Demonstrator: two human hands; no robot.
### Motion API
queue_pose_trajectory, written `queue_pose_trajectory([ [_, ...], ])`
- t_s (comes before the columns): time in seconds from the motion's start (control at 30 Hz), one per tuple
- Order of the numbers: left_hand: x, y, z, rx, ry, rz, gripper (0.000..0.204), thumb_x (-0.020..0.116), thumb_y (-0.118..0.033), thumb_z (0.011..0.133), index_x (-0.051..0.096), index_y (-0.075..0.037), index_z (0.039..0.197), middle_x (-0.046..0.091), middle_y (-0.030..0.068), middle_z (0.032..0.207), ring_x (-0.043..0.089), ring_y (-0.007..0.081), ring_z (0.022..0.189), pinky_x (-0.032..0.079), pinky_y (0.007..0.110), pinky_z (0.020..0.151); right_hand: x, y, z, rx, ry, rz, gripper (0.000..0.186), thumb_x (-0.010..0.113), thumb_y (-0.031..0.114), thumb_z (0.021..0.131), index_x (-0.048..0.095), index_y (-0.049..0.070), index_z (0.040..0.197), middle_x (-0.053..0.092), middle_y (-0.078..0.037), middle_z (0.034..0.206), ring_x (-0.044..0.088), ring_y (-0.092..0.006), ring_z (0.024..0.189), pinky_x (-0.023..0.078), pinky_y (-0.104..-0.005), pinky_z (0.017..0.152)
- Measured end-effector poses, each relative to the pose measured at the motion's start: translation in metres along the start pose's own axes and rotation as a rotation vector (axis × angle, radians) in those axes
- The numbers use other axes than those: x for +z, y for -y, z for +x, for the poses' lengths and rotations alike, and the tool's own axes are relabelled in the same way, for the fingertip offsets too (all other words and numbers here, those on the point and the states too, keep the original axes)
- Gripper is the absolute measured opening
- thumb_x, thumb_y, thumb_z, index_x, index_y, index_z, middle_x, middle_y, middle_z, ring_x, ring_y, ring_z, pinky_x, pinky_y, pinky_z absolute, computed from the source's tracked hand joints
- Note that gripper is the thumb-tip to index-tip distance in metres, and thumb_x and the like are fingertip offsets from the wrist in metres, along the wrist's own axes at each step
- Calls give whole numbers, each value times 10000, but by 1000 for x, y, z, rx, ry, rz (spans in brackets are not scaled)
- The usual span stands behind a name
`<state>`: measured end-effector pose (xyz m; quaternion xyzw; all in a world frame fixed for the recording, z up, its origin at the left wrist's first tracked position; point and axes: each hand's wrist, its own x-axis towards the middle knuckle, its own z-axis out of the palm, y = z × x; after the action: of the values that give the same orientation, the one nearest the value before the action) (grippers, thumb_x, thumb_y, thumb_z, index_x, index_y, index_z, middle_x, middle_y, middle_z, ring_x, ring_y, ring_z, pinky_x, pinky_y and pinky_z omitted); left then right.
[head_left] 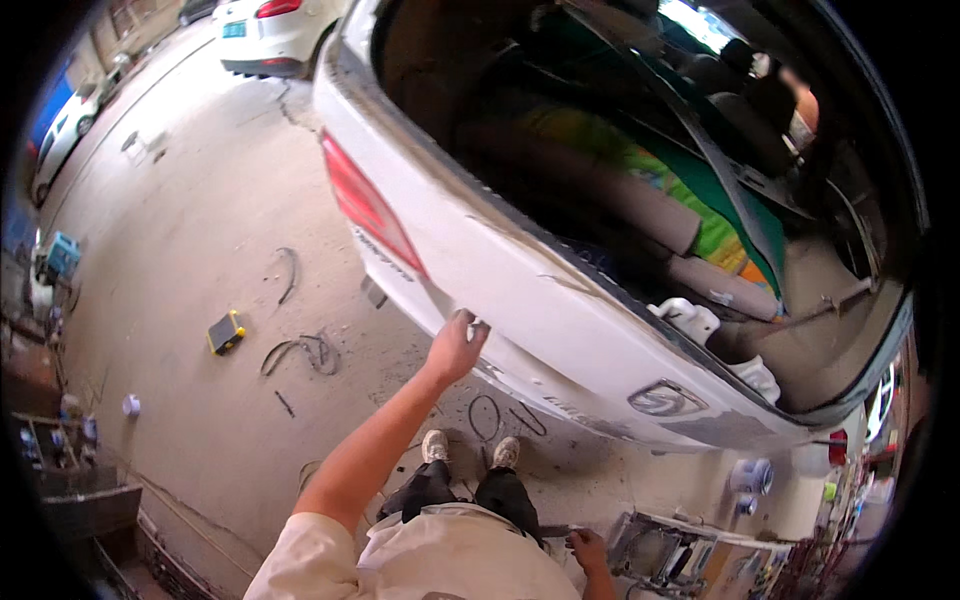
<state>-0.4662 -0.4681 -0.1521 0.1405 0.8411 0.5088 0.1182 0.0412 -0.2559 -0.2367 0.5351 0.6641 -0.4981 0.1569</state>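
A white car's tailgate point(520, 320) stands in front of me, its rear window opening showing the inside. My left hand point(458, 347) reaches to it, near the recess right of the red tail light point(372, 205). The fingers are bent and pressed together at the panel; whether something small is between them is hidden. Low at my right side, my right hand point(588, 550) is closed, with a dark flat strip-like tool point(554, 531) at its fingers. A badge point(668, 398) sits farther right on the tailgate, beside a grey patch.
Rolled pinkish mats point(640, 205) and white brackets point(690, 320) lie inside the car. On the floor are a black and yellow box point(227, 333) and dark rubber strips point(305, 352). A cluttered tool rack point(690, 555) stands at lower right, near a pale tub point(750, 476).
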Motion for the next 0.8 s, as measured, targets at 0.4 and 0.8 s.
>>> queue_pose_trajectory([
  [0.4,12,42,28,52,174,53,322,502,-281,882,597,16,963,636,212,751,620,379,775,469,426,697,13,-65,-22,91,-6,-77,378,603,289,886,621,-34,1081,676,-151,926,662,-229,794,522,-359,664],
  [0.8,10,26,21,172,73,162,308,444,-254,910,585,9,986,625,261,862,570,463,859,449,488,760,15,-18,-8,-69,-74,-150,380,600,319,841,658,-29,981,678,-185,884,654,-295,816,487,-375,735],
])
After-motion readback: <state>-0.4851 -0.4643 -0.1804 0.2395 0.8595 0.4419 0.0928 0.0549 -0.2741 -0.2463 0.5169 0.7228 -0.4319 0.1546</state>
